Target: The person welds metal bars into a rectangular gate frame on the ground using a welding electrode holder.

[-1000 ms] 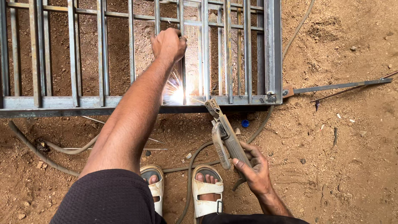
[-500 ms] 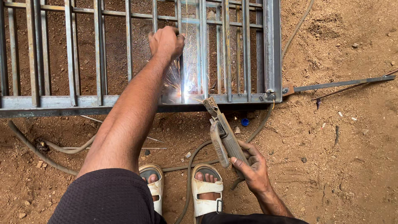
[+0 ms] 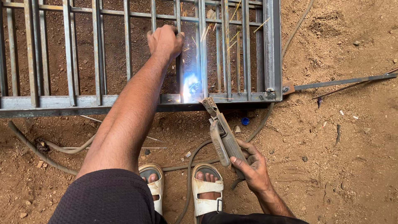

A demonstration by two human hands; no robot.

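A grey steel gate frame (image 3: 83,101) with many upright bars lies flat on the dirt. My left hand (image 3: 166,41) is closed around one upright bar (image 3: 178,70) near the frame's lower rail. My right hand (image 3: 253,166) grips a grey welding electrode holder (image 3: 222,135), its jaw end pointing up at the rail. A bright blue-white arc (image 3: 191,83) burns where the bar meets the rail, and sparks fly upward across the bars.
Welding cables (image 3: 49,147) snake over the dirt in front of the frame. My sandalled feet (image 3: 207,186) stand just below the holder. A loose metal strip (image 3: 344,81) lies to the right of the frame's corner. A small blue cap (image 3: 245,121) rests near the rail.
My left hand has shifted slightly left and down along the bar. The arc has shrunk from a wide spray of sparks to a small bright spot. The right hand stays in place.
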